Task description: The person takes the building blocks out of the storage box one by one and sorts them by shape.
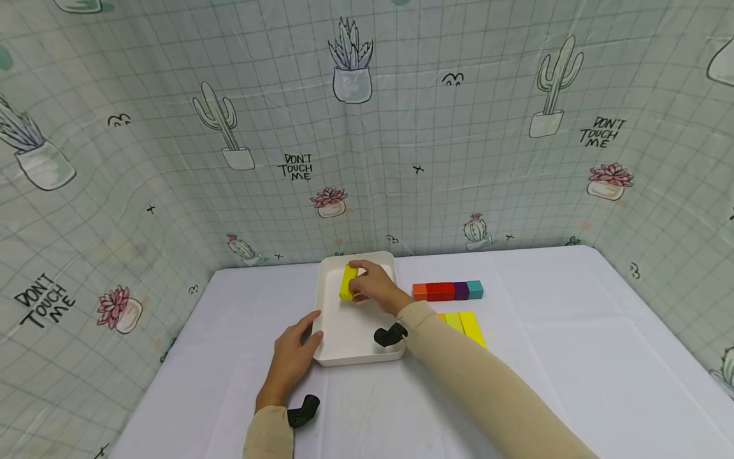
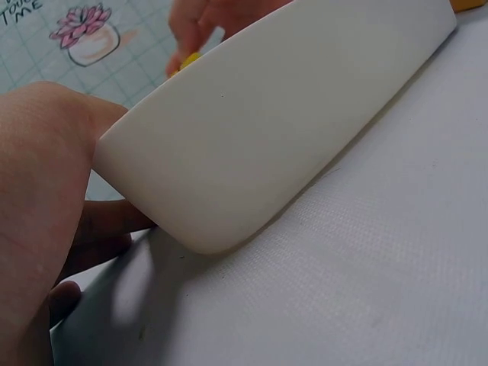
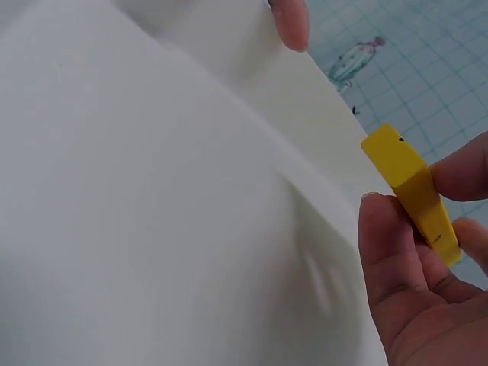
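My right hand (image 1: 375, 287) pinches a long yellow block (image 1: 348, 282) between thumb and fingers over the back left part of a white tray (image 1: 358, 338). In the right wrist view the yellow block (image 3: 412, 191) is tilted and lies across the fingertips. At the tray's left side, toward the front, my left hand (image 1: 292, 357) grips the rim. One of its fingertips (image 3: 291, 27) reaches over the edge. The left wrist view has the outer wall of the tray (image 2: 267, 130) at close range, with other left-hand fingers (image 2: 114, 221) outside it.
Right of the tray, orange, red (image 1: 440, 292), purple and teal blocks line up in a row. Nearer, yellow blocks (image 1: 471, 328) lie side by side, partly hidden by the right sleeve (image 1: 487, 376). A white cloth covers the table (image 1: 573, 344); a patterned curtain (image 1: 401, 127) surrounds it.
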`<control>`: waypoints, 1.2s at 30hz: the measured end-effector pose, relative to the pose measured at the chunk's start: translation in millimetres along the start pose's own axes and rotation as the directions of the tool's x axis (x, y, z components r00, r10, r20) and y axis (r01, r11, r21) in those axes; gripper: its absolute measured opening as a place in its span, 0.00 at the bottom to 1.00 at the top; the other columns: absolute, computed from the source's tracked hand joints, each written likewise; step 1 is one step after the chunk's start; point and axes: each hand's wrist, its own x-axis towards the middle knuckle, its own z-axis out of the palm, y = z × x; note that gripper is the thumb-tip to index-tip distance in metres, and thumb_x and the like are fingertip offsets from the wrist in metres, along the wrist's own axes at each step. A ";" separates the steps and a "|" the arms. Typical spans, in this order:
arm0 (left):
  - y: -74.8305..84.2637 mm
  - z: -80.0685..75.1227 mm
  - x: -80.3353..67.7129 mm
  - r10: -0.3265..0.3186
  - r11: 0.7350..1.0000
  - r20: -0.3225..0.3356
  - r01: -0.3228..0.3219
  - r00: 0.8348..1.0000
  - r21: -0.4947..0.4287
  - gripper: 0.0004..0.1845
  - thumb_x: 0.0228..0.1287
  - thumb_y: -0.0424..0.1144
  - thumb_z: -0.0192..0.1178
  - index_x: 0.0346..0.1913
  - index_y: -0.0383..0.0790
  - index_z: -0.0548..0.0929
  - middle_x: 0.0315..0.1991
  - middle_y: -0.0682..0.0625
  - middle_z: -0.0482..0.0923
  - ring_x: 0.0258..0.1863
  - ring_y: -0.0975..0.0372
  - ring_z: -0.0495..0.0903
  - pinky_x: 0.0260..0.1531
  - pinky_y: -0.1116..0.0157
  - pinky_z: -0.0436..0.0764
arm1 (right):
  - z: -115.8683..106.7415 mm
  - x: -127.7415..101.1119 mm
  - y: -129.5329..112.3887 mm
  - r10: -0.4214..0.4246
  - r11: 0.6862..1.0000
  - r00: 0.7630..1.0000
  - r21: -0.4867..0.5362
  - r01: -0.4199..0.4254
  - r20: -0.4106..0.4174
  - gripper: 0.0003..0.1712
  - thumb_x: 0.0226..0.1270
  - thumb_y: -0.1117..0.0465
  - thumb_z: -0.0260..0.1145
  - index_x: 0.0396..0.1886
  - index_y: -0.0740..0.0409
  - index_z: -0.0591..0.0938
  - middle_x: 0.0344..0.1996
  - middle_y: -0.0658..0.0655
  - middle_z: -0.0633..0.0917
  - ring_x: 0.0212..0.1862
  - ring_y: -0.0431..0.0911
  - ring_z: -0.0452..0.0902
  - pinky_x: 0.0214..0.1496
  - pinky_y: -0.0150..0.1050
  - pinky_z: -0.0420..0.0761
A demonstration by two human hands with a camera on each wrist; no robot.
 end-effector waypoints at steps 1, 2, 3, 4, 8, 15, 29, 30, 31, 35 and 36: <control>0.0 0.2 0.4 0.002 1.000 -0.001 -0.002 1.000 0.000 0.26 0.71 0.43 0.59 0.71 0.52 0.75 0.68 0.43 0.73 0.69 0.45 0.67 0.66 0.42 0.65 | -0.5 -0.3 -0.3 -0.002 1.000 1.000 0.004 0.002 0.000 0.36 0.61 0.68 0.64 0.72 0.54 0.72 0.52 0.64 0.78 0.42 0.52 0.82 0.43 0.40 0.86; 0.0 0.3 0.6 0.005 1.000 -0.002 -0.005 1.000 0.002 0.26 0.71 0.43 0.59 0.71 0.52 0.75 0.68 0.43 0.73 0.69 0.45 0.67 0.66 0.42 0.65 | -0.6 -0.7 -1.0 -0.003 1.000 1.000 0.004 0.003 -0.004 0.36 0.61 0.68 0.64 0.72 0.54 0.72 0.52 0.64 0.78 0.42 0.52 0.82 0.43 0.40 0.86; 0.0 0.2 0.7 0.007 1.000 -0.001 -0.007 1.000 0.004 0.26 0.71 0.43 0.59 0.71 0.52 0.75 0.68 0.43 0.73 0.69 0.45 0.68 0.66 0.42 0.65 | -0.7 -0.9 -1.4 -0.002 1.000 1.000 0.005 0.002 -0.008 0.36 0.61 0.68 0.64 0.72 0.54 0.72 0.52 0.65 0.78 0.42 0.52 0.82 0.43 0.39 0.86; 0.1 0.1 0.6 0.007 1.000 -0.001 -0.007 1.000 0.005 0.26 0.71 0.43 0.59 0.71 0.52 0.75 0.68 0.43 0.73 0.69 0.45 0.68 0.66 0.42 0.65 | -0.6 -1.1 -1.6 -0.002 1.000 1.000 0.009 0.002 -0.012 0.36 0.61 0.68 0.64 0.72 0.54 0.72 0.51 0.65 0.78 0.42 0.52 0.82 0.43 0.39 0.86; 1.1 -1.6 -1.5 0.000 1.000 0.002 0.000 1.000 0.012 0.26 0.71 0.43 0.59 0.71 0.51 0.75 0.68 0.43 0.73 0.69 0.44 0.67 0.66 0.41 0.64 | 0.7 -2.4 -2.0 -0.005 1.000 0.999 0.022 0.005 -0.037 0.36 0.60 0.69 0.63 0.72 0.55 0.72 0.49 0.65 0.79 0.41 0.52 0.82 0.41 0.39 0.86; 2.0 -2.5 -1.2 0.009 1.000 -0.005 -0.009 1.000 -0.005 0.26 0.71 0.42 0.59 0.71 0.51 0.75 0.68 0.42 0.73 0.69 0.44 0.67 0.67 0.42 0.64 | -3.9 -9.3 -1.5 -0.028 0.998 0.997 0.057 0.032 -0.071 0.35 0.63 0.69 0.61 0.72 0.59 0.70 0.51 0.66 0.77 0.42 0.53 0.83 0.43 0.40 0.86; 0.3 -1.0 -3.8 0.012 1.000 -0.010 -0.013 1.000 -0.020 0.25 0.71 0.41 0.59 0.70 0.51 0.75 0.67 0.42 0.74 0.69 0.45 0.68 0.67 0.43 0.65 | -23.9 -23.0 -3.7 -0.069 0.988 0.991 0.126 0.083 -0.113 0.33 0.62 0.68 0.58 0.69 0.57 0.72 0.53 0.65 0.78 0.40 0.54 0.83 0.44 0.41 0.86; 0.3 -1.1 -3.7 0.015 1.000 -0.010 -0.015 1.000 -0.020 0.25 0.71 0.41 0.59 0.70 0.51 0.75 0.67 0.42 0.74 0.68 0.45 0.68 0.67 0.43 0.65 | -25.1 -23.9 -3.9 -0.075 0.987 0.990 0.129 0.091 -0.123 0.32 0.62 0.68 0.58 0.69 0.56 0.73 0.52 0.65 0.79 0.40 0.54 0.83 0.44 0.42 0.86; 0.4 -1.2 -3.6 0.018 1.000 -0.011 -0.018 1.000 -0.019 0.25 0.71 0.41 0.59 0.70 0.51 0.75 0.67 0.42 0.74 0.68 0.45 0.68 0.66 0.43 0.65 | -26.2 -24.8 -4.1 -0.077 0.987 0.988 0.130 0.094 -0.134 0.32 0.62 0.68 0.59 0.68 0.56 0.73 0.51 0.65 0.79 0.40 0.54 0.83 0.44 0.42 0.86; 0.0 -1.1 -2.9 0.022 1.000 -0.010 -0.022 1.000 -0.021 0.26 0.71 0.41 0.59 0.70 0.51 0.75 0.67 0.42 0.73 0.69 0.45 0.68 0.67 0.42 0.65 | -30.2 -28.2 -4.4 -0.063 0.989 0.984 0.120 0.084 -0.166 0.31 0.62 0.67 0.59 0.67 0.55 0.75 0.49 0.64 0.79 0.41 0.55 0.83 0.46 0.42 0.86; -0.2 -0.9 -2.6 0.020 1.000 -0.010 -0.020 1.000 -0.021 0.26 0.71 0.41 0.59 0.71 0.51 0.75 0.67 0.42 0.73 0.69 0.45 0.67 0.67 0.42 0.64 | -31.3 -28.7 -4.2 -0.057 0.990 0.984 0.116 0.078 -0.170 0.30 0.62 0.67 0.58 0.67 0.54 0.75 0.49 0.64 0.79 0.41 0.55 0.83 0.46 0.42 0.86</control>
